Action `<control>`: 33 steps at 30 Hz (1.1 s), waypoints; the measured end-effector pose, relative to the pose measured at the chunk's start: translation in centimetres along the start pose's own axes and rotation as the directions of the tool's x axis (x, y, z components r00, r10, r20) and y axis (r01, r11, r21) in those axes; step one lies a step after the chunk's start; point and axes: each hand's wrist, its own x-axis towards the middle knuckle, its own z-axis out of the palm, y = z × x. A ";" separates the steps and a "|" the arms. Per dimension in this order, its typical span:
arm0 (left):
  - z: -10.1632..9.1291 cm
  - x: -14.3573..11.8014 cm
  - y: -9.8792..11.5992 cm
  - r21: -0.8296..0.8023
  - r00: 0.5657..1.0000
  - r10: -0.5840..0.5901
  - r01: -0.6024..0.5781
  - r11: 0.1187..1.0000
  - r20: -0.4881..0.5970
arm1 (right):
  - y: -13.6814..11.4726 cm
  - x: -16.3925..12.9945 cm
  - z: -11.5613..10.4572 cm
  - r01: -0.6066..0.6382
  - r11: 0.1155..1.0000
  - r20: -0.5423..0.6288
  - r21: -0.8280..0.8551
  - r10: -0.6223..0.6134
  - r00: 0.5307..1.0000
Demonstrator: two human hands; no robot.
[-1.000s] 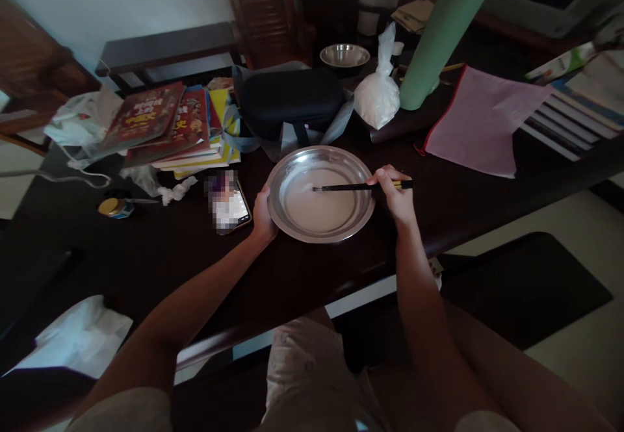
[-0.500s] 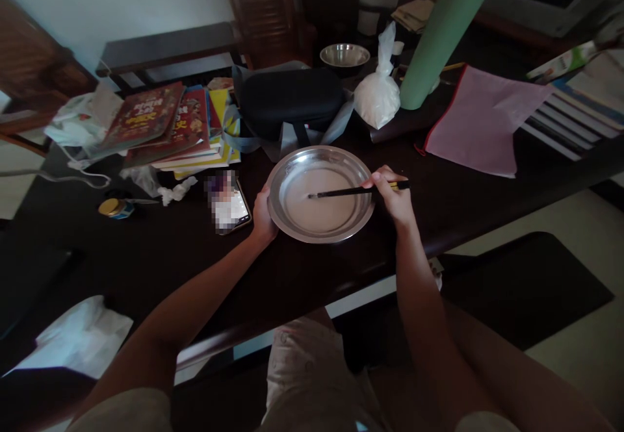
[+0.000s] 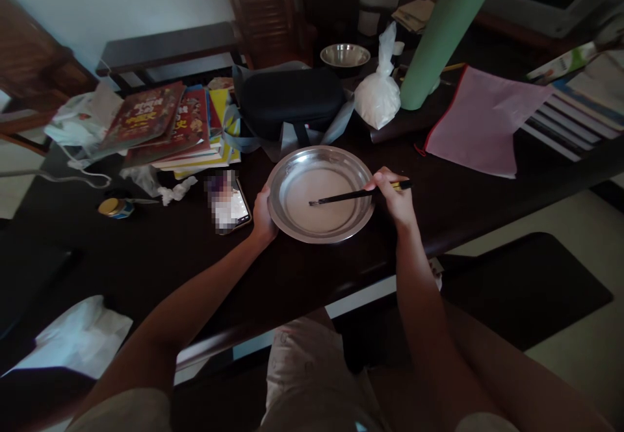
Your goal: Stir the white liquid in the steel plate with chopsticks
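Observation:
A round metal bowl [image 3: 322,235] stands on the dark table near its front edge. Inside it lies a pale, milky liquid [image 3: 324,217]. My left hand [image 3: 264,217] grips the bowl's left rim, thumb on top and the other fingers mostly hidden below. Black chopsticks [image 3: 346,196] with gold-marked ends are held in my right hand [image 3: 392,195] over the bowl's right rim. Their tips reach into the liquid near the middle and carry a little whitish matter. Whether my right hand touches the rim, I cannot tell.
Left of the bowl lies a phone [image 3: 229,203], with stacked books [image 3: 160,120] and a small jar [image 3: 116,208] beyond. Behind stand a black case [image 3: 292,97], a tied bag of white powder [image 3: 377,101] and a green bottle [image 3: 446,39]. A pink pouch [image 3: 482,123] lies right.
The chopstick tips have shifted slightly toward me in the liquid, and my right hand has tilted with them. My left hand and the bowl stay put.

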 end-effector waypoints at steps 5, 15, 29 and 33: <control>-0.1 0.0 0.0 0.010 1.000 -0.008 0.008 1.000 -0.003 | 0.0 0.0 0.0 0.008 1.000 -0.073 -0.013 -0.009 0.997; 0.0 0.0 0.2 -0.009 1.000 -0.019 0.019 1.000 0.013 | 0.1 0.0 0.1 -0.002 0.999 -0.070 0.044 0.005 0.998; 0.3 -0.2 0.4 -0.007 1.000 -0.019 0.019 1.000 0.017 | 0.0 0.1 0.1 0.006 0.999 -0.032 -0.034 -0.007 0.999; 0.2 -0.1 0.3 -0.014 1.000 -0.005 0.006 1.000 0.013 | -0.1 0.1 0.1 -0.011 1.000 -0.058 -0.005 0.011 0.998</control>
